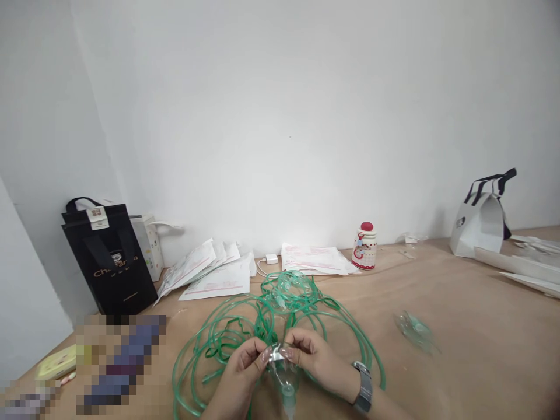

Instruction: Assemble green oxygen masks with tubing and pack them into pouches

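Note:
A clear oxygen mask is held low in front of me, its green connector pointing towards me. My left hand pinches the mask's narrow far end between thumb and fingers, beside a shiny strip. On the other side of that strip, my right hand pinches the same end; a watch is on this wrist. Coils of green tubing lie around and behind both hands, with green straps among them. Another clear mask rests at the far side of the coils.
A separate transparent green-tinted piece lies to the right. Along the wall stand a black bag, white packets, a red-topped bottle and a white bag. A yellow case sits at the left, near a pixelated area.

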`<control>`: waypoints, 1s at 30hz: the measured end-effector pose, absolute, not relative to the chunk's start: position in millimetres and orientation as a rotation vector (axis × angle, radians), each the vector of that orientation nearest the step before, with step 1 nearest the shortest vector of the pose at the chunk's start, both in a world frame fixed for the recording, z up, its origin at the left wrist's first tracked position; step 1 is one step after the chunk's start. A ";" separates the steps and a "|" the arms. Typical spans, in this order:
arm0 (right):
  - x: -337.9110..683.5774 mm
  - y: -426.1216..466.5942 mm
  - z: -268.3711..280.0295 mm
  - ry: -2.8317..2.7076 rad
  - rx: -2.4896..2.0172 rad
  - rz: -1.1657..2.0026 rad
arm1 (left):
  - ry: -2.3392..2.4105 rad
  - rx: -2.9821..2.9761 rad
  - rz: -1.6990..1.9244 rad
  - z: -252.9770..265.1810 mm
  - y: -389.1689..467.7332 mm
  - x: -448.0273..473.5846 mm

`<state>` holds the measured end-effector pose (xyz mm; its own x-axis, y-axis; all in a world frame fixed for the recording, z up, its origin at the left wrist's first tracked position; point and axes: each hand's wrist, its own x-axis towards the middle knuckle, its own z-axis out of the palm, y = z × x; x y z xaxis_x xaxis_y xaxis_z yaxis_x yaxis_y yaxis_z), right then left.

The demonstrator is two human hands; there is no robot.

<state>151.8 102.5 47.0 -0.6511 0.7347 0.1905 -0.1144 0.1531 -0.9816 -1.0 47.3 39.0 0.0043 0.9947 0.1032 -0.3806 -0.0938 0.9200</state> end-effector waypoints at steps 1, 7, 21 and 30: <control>150.9 102.5 44.9 -1.717 -0.590 1.598 | 0.840 0.996 1.424 38.9 47.0 -0.2; 145.7 101.1 34.8 -1.594 -0.567 1.672 | 0.782 0.973 1.398 39.0 48.3 -0.4; 150.8 105.0 39.4 -1.547 -0.531 1.743 | 0.755 0.900 1.365 21.4 57.9 -3.8; 143.3 94.0 40.9 -1.207 -0.385 1.958 | 0.578 0.795 1.326 23.3 55.6 -2.0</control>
<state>143.3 94.0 40.9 -0.6439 0.7522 0.1401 -0.4633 -0.2376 -0.8537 -2.0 55.6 23.3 0.1712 0.9828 0.0689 -0.6187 0.0529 0.7839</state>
